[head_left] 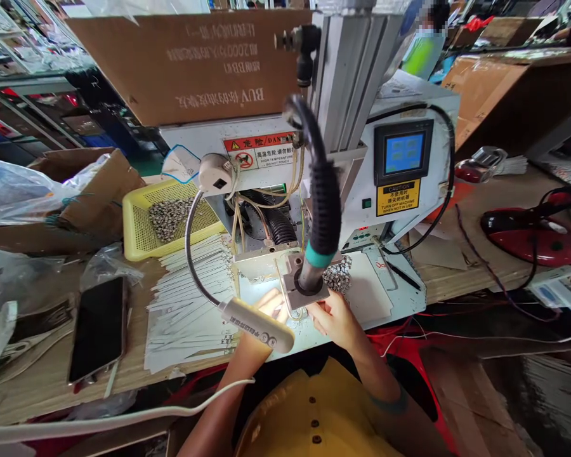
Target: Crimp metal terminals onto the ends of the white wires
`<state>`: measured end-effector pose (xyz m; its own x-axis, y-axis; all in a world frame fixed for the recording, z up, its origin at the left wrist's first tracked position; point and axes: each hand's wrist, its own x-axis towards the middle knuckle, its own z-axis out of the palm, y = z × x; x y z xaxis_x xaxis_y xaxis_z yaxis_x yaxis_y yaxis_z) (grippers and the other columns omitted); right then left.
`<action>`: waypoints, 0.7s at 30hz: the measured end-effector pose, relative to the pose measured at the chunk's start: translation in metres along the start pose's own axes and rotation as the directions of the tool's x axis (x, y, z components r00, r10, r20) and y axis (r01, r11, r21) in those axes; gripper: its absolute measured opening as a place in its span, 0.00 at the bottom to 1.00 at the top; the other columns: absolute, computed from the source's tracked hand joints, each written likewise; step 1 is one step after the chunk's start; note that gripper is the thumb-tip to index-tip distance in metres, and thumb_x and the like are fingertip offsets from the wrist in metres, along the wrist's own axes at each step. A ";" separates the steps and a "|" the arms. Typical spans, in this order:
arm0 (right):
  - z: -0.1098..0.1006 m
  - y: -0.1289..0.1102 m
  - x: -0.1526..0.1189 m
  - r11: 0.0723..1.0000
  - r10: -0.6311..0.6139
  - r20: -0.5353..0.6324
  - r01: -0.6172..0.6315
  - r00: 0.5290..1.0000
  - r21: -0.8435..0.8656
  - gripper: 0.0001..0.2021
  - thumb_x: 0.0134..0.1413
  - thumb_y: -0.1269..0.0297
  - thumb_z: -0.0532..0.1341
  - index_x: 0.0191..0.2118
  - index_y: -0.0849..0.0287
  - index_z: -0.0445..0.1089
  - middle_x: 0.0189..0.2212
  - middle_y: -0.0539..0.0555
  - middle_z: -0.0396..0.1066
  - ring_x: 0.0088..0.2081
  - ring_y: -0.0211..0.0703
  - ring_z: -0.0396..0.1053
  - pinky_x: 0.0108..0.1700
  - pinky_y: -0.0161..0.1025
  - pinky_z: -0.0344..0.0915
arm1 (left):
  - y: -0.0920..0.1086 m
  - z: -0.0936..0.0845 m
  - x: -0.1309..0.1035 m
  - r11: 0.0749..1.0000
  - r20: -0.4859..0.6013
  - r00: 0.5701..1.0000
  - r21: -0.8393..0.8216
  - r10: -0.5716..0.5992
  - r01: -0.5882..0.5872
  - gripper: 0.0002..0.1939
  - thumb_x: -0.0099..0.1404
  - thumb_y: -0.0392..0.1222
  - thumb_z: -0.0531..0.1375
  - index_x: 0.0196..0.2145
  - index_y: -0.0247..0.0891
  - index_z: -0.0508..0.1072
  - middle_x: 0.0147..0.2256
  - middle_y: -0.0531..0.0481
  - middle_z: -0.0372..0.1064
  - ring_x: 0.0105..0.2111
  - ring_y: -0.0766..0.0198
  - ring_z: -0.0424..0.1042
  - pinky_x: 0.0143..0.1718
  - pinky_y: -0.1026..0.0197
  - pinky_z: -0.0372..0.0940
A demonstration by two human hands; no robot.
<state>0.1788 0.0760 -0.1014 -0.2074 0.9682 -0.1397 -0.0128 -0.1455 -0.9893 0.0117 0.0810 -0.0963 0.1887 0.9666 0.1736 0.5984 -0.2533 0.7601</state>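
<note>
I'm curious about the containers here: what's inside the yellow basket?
The yellow basket holds a heap of small pieces. Whatever lies beneath the heap's surface is covered and can't be seen.

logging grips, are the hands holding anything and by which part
Cannot tell: the lamp and machine head partly hide the left hand and right hand; no held thing shows clearly.

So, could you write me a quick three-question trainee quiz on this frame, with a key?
1. What sits directly below the lit screen? A) red danger sign B) yellow caution label C) cardboard box
2. True or false: the black phone lies to the left of the white strips.
3. Which hand is nearer the heap of small metal pieces at the machine?

Key:
1. B
2. True
3. The right hand
</note>
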 end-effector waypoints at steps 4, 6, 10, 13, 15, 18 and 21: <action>0.000 -0.006 0.000 0.999 -0.016 0.000 0.016 1.000 -0.029 0.10 0.56 0.66 0.56 0.25 0.55 0.56 0.13 0.41 0.50 0.12 0.30 0.49 0.15 0.32 0.45 | 0.004 -0.001 0.003 0.998 -0.042 0.998 -0.040 0.038 -0.039 0.21 0.61 0.44 0.52 0.16 0.43 0.45 0.17 0.57 0.43 0.18 0.67 0.52 0.23 0.64 0.62; 0.001 -0.008 0.000 0.998 -0.017 -0.002 0.017 1.000 -0.052 0.09 0.55 0.66 0.56 0.26 0.56 0.56 0.12 0.40 0.49 0.12 0.30 0.49 0.15 0.32 0.45 | 0.005 -0.001 0.004 0.997 -0.035 0.998 -0.061 0.048 -0.050 0.20 0.61 0.44 0.52 0.16 0.43 0.45 0.17 0.57 0.44 0.19 0.67 0.53 0.23 0.64 0.62; 0.002 -0.009 -0.001 0.996 -0.024 -0.012 0.022 1.000 -0.083 0.08 0.55 0.66 0.56 0.26 0.56 0.57 0.13 0.40 0.48 0.13 0.31 0.50 0.16 0.32 0.46 | 0.007 -0.001 0.005 0.993 -0.047 0.996 -0.093 0.071 -0.075 0.20 0.61 0.43 0.51 0.16 0.43 0.45 0.17 0.57 0.45 0.19 0.67 0.55 0.22 0.64 0.61; 0.001 -0.007 -0.002 0.993 -0.034 -0.017 0.031 0.999 -0.112 0.08 0.56 0.66 0.56 0.27 0.56 0.57 0.13 0.40 0.49 0.14 0.31 0.50 0.17 0.32 0.47 | 0.008 -0.001 0.005 0.994 -0.057 0.997 -0.093 0.057 -0.062 0.21 0.61 0.43 0.51 0.16 0.43 0.44 0.16 0.57 0.44 0.18 0.67 0.53 0.21 0.64 0.60; 0.000 -0.005 -0.002 0.991 -0.041 -0.018 0.039 0.999 -0.126 0.08 0.56 0.65 0.56 0.27 0.56 0.57 0.13 0.40 0.49 0.14 0.31 0.51 0.17 0.32 0.47 | 0.008 -0.002 0.005 0.995 -0.058 0.997 -0.086 0.045 -0.050 0.21 0.61 0.44 0.52 0.16 0.44 0.43 0.16 0.57 0.43 0.17 0.67 0.52 0.21 0.64 0.60; -0.001 -0.003 -0.001 0.989 -0.057 -0.021 0.054 0.998 -0.140 0.09 0.57 0.64 0.56 0.27 0.56 0.57 0.13 0.41 0.50 0.15 0.31 0.52 0.18 0.31 0.48 | 0.010 -0.001 0.004 0.997 -0.050 0.998 -0.062 0.031 -0.035 0.19 0.61 0.43 0.51 0.16 0.44 0.47 0.15 0.57 0.46 0.17 0.67 0.53 0.20 0.64 0.60; 0.001 -0.005 0.000 0.981 -0.076 -0.024 0.071 0.997 -0.178 0.10 0.57 0.64 0.55 0.25 0.56 0.57 0.14 0.42 0.52 0.16 0.32 0.53 0.19 0.31 0.50 | 0.012 0.001 0.005 1.000 -0.011 1.000 -0.003 0.018 -0.018 0.18 0.62 0.41 0.50 0.15 0.43 0.52 0.15 0.55 0.51 0.19 0.65 0.58 0.21 0.63 0.61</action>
<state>0.1778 0.0762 -0.0964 -0.1818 0.9812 -0.0648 0.1469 -0.0380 -0.9884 0.0204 0.0824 -0.0875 0.1907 0.9623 0.1937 0.5925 -0.2702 0.7589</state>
